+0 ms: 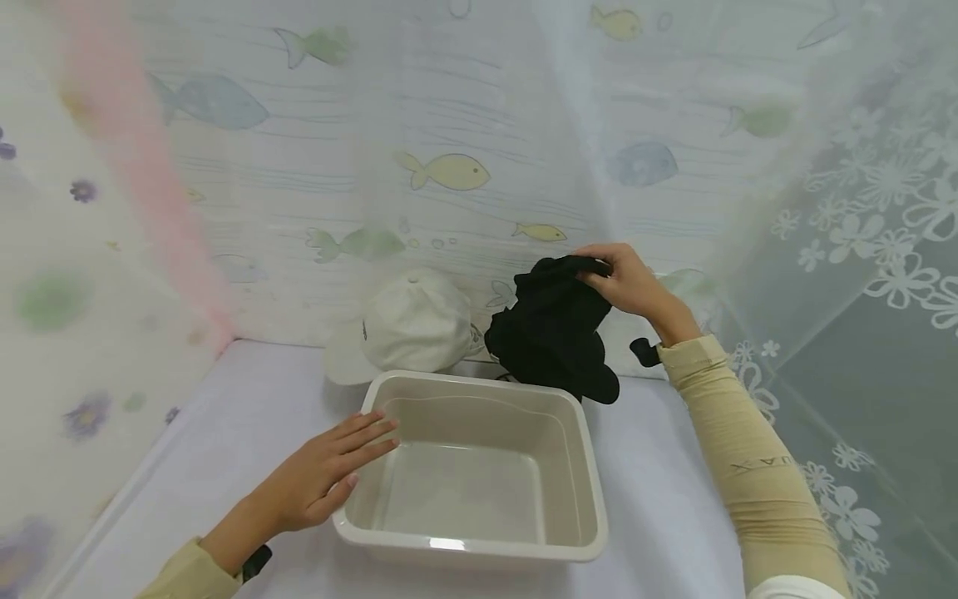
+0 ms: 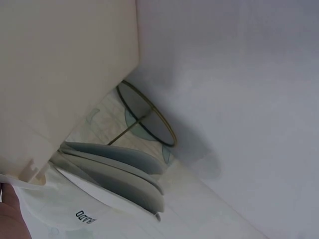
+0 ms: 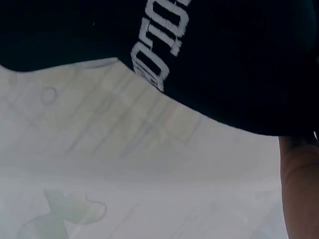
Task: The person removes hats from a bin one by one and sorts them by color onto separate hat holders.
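My right hand [image 1: 627, 281] pinches the top edge of a black cap [image 1: 554, 329] at the back, with the fingers over its cloth and the thumb below. White stitched letters show on this dark cap [image 3: 239, 64] in the right wrist view. My left hand [image 1: 318, 474] lies at the left rim of a beige plastic basin [image 1: 479, 551], fingers straight and holding nothing. Behind the basin sits a white cap [image 1: 422, 320]. The left wrist view shows several stacked pale brims [image 2: 114, 181], one cap bearing dark letters.
A thin stand with a round, gold-edged base [image 2: 149, 114] is under the pale brims. A white cloth [image 1: 659, 499] covers the table. Fish-patterned curtain [image 1: 449, 100] hangs directly behind the caps, and sheer flowered curtain [image 1: 861, 249] hangs on the right.
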